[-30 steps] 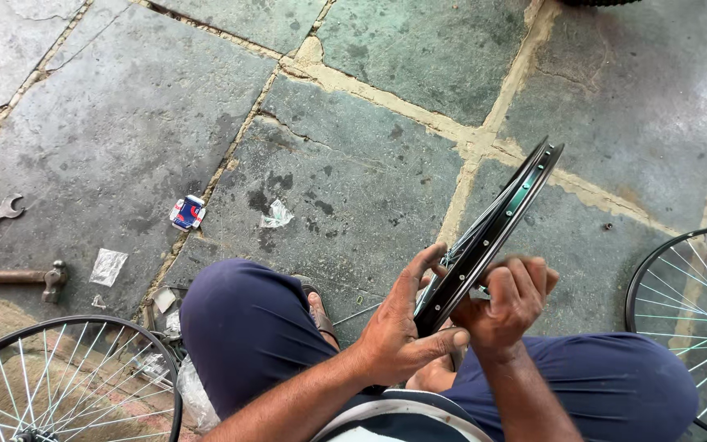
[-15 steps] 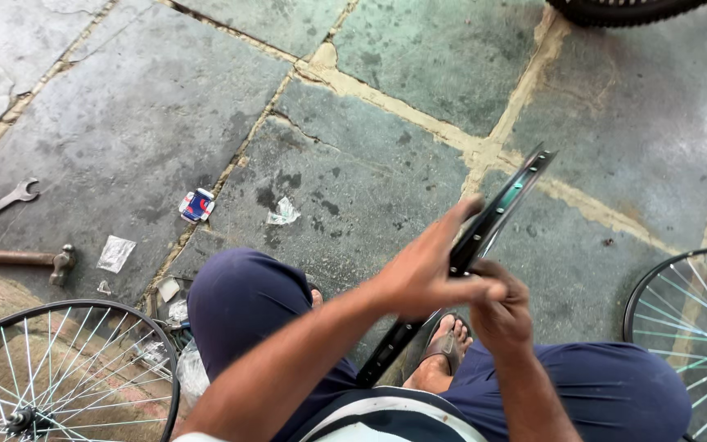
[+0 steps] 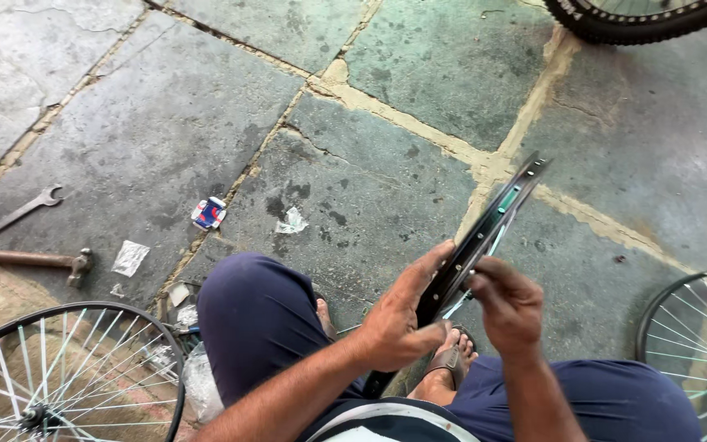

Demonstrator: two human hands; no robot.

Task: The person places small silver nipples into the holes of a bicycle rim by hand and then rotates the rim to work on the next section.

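Left hand, right hand, gripping rim

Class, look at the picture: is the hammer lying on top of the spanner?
No. The hammer lies on the stone floor apart from the spanner, bare floor between them.

I am looking down at a bare rim standing tilted between the knees, its lower end down by the sandalled foot. My left hand is lying against its left side, my right hand just beside it on the right. A spoked wheel is lying at the near left, another wheel at the right edge. A hammer is lying far left, a spanner beyond it. A tyre is sitting far ahead on the stone floor.
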